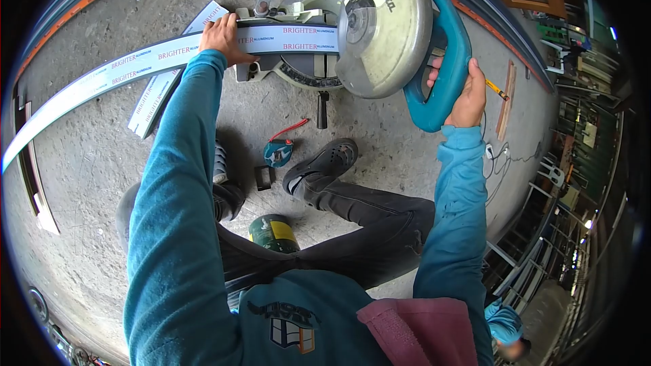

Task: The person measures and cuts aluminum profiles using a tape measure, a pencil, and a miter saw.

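A long aluminium profile (156,56) in white printed film reaches from the left edge to the mitre saw (386,34). My left hand (222,37) is closed over it, left of the saw, with fingers on the far edge and thumb on the near side. The profile's end is hidden behind the saw's blade guard. My right hand (469,98) is wrapped round the saw's teal handle (442,34); its trigger area is partly covered by my fingers. The guard sits low against the profile, and the blade itself does not show.
A shorter wrapped profile (154,99) lies under the long one. Near my feet are a tape measure (278,152), a small black rectangular piece (264,177) and a green can (274,232). Wooden strips (506,102) and a cable (498,163) lie right. Another person (503,322) is lower right.
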Motion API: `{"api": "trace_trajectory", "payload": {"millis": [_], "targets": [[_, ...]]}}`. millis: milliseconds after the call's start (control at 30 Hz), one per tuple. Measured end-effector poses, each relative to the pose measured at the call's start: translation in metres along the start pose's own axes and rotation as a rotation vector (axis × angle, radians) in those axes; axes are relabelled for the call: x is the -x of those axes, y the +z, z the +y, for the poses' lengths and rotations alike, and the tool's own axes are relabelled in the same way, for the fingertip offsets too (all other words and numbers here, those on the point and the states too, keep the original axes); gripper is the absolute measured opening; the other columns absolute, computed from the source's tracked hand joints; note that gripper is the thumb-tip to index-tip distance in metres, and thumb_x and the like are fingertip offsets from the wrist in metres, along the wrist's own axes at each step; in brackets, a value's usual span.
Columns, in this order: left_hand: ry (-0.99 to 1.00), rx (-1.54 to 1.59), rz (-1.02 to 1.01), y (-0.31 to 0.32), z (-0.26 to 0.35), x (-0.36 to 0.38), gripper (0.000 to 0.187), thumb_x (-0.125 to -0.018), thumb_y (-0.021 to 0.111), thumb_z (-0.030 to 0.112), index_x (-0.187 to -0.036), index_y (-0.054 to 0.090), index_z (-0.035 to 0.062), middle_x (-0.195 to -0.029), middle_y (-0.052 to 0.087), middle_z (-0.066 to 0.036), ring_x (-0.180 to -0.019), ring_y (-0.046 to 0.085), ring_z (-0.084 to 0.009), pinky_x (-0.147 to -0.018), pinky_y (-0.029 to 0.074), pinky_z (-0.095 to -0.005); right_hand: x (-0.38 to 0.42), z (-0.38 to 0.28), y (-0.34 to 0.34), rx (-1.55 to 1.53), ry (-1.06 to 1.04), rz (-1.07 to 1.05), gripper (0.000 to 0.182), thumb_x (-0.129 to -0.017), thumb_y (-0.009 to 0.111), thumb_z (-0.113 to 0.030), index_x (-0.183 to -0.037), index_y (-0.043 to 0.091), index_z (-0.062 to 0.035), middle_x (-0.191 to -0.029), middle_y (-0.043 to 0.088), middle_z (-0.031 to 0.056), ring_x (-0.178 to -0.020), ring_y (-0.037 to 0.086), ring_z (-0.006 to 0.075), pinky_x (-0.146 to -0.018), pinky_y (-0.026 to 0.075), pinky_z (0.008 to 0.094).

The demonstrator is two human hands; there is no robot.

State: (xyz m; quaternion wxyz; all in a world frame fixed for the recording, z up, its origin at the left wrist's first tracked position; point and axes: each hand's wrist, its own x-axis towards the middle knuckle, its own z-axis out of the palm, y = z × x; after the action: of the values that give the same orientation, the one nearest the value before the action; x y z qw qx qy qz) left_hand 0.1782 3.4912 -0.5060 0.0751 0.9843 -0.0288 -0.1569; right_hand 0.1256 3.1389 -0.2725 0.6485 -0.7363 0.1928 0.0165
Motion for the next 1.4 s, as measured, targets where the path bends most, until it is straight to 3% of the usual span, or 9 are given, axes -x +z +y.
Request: {"api": "trace_trajectory", "payload": {"millis": [67,133,167,667,900,967,1133,1200,1400], "targets": [[-0.004,0.001,-0.013,0.000,0.003,0.002,0.117,-0.051,0.082,0.057,-0.138,0.030,-0.0002,-0.139,0.039,-0.017,-0.131,0.038,-0.0284,-0.113,0.023,-0.0419,0.005,0.003,0.002,0.010,-0.007,0.026,0.046,-0.090,0.047,-0.043,-0.103,0.058,-0.0002,-0.086,0.063,0.0107,-0.072,0.059,0.0174,-0.067,0.049,0.0314],[-0.003,-0.002,0.006,-0.001,0.003,0.002,0.117,-0.051,0.082,0.057,-0.138,0.030,-0.0001,-0.140,0.039,-0.017,-0.131,0.037,-0.0284,-0.113,0.023,-0.0416,0.005,0.013,0.003,0.247,-0.085,0.027,0.034,-0.089,0.056,-0.033,-0.101,0.059,-0.0013,-0.081,0.061,0.0076,-0.070,0.058,0.0150,-0.065,0.049,0.0294],[-0.007,-0.002,0.008,-0.001,0.002,0.002,0.117,-0.051,0.082,0.057,-0.138,0.030,-0.0001,-0.140,0.039,-0.017,-0.131,0.037,-0.0284,-0.113,0.023,-0.0416,0.006,0.016,0.005,0.175,-0.078,0.043,0.027,-0.085,0.064,-0.027,-0.093,0.060,-0.0016,-0.078,0.060,0.0062,-0.067,0.057,0.0136,-0.061,0.049,0.0285],[-0.008,-0.061,-0.005,0.003,0.002,0.001,0.118,-0.054,0.078,0.063,-0.141,0.027,0.0019,-0.141,0.037,-0.016,-0.131,0.037,-0.0289,-0.114,0.021,-0.0416,0.010,0.046,0.003,0.213,-0.143,0.071,0.028,-0.085,0.063,-0.028,-0.085,0.061,-0.0008,-0.072,0.060,0.0056,-0.063,0.057,0.0132,-0.059,0.049,0.0281],[-0.006,-0.027,-0.042,-0.002,0.002,0.000,0.121,-0.053,0.078,0.063,-0.142,0.024,0.0010,-0.143,0.034,-0.017,-0.134,0.034,-0.0289,-0.115,0.019,-0.0421,0.009,0.045,0.003,0.199,-0.145,0.074,0.027,-0.085,0.062,-0.028,-0.086,0.061,-0.0002,-0.073,0.060,0.0062,-0.063,0.057,0.0137,-0.060,0.049,0.0288],[0.005,-0.013,-0.038,-0.001,0.000,0.001,0.121,-0.053,0.078,0.062,-0.142,0.024,0.0007,-0.142,0.036,-0.017,-0.133,0.036,-0.0288,-0.115,0.019,-0.0421,0.006,0.041,0.001,0.163,-0.107,0.059,0.028,-0.084,0.064,-0.025,-0.096,0.058,-0.0005,-0.076,0.060,0.0066,-0.063,0.058,0.0136,-0.059,0.050,0.0281],[-0.004,0.000,-0.015,-0.002,0.001,0.002,0.120,-0.053,0.079,0.061,-0.141,0.026,0.0000,-0.141,0.038,-0.016,-0.131,0.037,-0.0286,-0.114,0.020,-0.0427,0.005,0.033,0.002,0.216,-0.105,0.043,0.027,-0.084,0.064,-0.025,-0.094,0.058,0.0001,-0.075,0.060,0.0064,-0.063,0.058,0.0137,-0.059,0.050,0.0280],[0.001,-0.019,-0.030,-0.001,0.002,0.002,0.120,-0.052,0.079,0.061,-0.141,0.026,0.0005,-0.141,0.038,-0.016,-0.131,0.038,-0.0287,-0.114,0.020,-0.0427,0.007,0.035,0.004,0.213,-0.127,0.063,0.026,-0.086,0.061,-0.026,-0.086,0.061,-0.0004,-0.075,0.059,0.0066,-0.064,0.057,0.0145,-0.060,0.049,0.0293],[0.003,-0.005,-0.053,-0.005,0.001,0.002,0.120,-0.052,0.078,0.063,-0.141,0.026,0.0006,-0.141,0.037,-0.017,-0.132,0.036,-0.0285,-0.115,0.019,-0.0424,0.010,0.046,0.005,0.167,-0.099,0.083,0.025,-0.085,0.063,-0.025,-0.088,0.060,-0.0007,-0.075,0.060,0.0067,-0.064,0.057,0.0148,-0.060,0.049,0.0297]]}}
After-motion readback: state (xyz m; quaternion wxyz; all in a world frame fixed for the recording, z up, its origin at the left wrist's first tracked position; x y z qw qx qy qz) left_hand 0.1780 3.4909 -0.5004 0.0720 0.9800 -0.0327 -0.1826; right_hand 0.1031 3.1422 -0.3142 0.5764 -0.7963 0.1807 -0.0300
